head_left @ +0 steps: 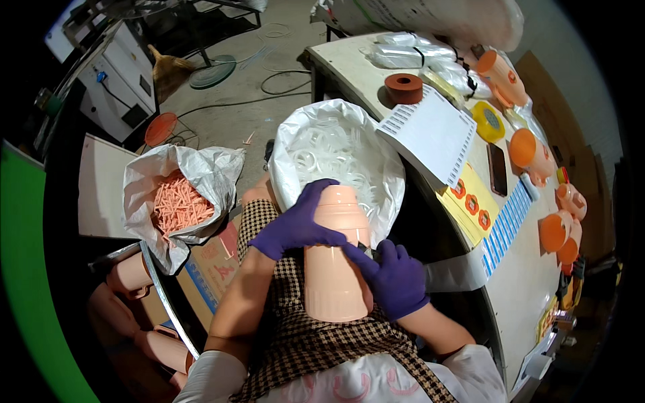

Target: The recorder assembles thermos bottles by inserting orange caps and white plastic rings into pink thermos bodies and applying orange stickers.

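A glossy peach plastic jug body (336, 285), narrower and stepped at its far end, rests on my lap over a checked apron (285, 295). My left hand (299, 225), in a purple glove, is wrapped around its upper part from the left. At its right side my right hand (398, 281), also gloved in purple, is closed with the index finger stretched along the jug. A small dark object (363, 248) shows by that fingertip against the jug; its kind is too hidden to tell. Just beyond stands a white sack (393, 178) of translucent plastic rings (329, 151).
Left of me is a sack (232, 164) of thin peach plastic strips (180, 205), with peach jugs (164, 349) in a box below. The table (517, 295) at right carries a tape roll (488, 121), phone (497, 169), label sheets (470, 205) and peach jugs (532, 153).
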A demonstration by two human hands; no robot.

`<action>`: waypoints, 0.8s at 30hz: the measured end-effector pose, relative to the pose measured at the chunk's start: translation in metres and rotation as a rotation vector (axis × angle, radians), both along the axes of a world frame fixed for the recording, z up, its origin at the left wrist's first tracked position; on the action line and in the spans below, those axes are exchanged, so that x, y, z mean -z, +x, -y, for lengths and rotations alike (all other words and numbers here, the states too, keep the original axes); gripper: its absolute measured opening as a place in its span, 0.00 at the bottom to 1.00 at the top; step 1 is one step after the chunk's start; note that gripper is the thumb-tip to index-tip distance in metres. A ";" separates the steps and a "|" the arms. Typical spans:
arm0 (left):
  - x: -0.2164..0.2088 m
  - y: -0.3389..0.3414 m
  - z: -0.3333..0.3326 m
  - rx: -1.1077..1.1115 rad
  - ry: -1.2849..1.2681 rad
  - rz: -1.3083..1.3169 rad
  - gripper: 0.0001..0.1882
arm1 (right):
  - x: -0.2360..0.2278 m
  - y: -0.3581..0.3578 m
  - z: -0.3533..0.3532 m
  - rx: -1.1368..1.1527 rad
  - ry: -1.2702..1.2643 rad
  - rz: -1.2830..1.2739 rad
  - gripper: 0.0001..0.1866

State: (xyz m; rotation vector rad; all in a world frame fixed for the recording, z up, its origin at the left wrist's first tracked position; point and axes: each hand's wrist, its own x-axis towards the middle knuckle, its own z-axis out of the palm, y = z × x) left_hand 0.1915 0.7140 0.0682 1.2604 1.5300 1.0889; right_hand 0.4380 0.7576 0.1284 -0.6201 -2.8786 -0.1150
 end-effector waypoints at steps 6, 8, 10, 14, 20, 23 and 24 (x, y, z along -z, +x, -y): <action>0.004 -0.026 0.031 0.031 0.100 0.337 0.57 | -0.014 0.027 -0.153 0.339 0.072 -0.237 0.30; 0.023 -0.029 0.031 -0.118 0.242 0.533 0.49 | -0.015 0.028 -0.219 0.389 0.138 -0.244 0.32; 0.044 -0.030 0.034 -0.363 0.281 0.721 0.32 | -0.010 0.023 -0.237 0.263 0.329 -0.335 0.35; 0.042 -0.034 0.053 -0.533 0.333 0.514 0.17 | -0.019 0.013 -0.127 -0.303 -0.597 -0.284 0.55; 0.017 -0.022 0.024 -0.653 0.231 0.584 0.10 | 0.087 0.020 -0.007 -0.251 -0.697 -0.435 0.31; -0.001 -0.005 0.001 -0.541 0.287 0.602 0.10 | 0.085 0.046 -0.007 0.002 -0.945 -0.579 0.28; -0.008 0.002 -0.007 -0.417 0.513 0.123 0.13 | 0.083 0.056 -0.012 0.108 -0.999 -0.690 0.28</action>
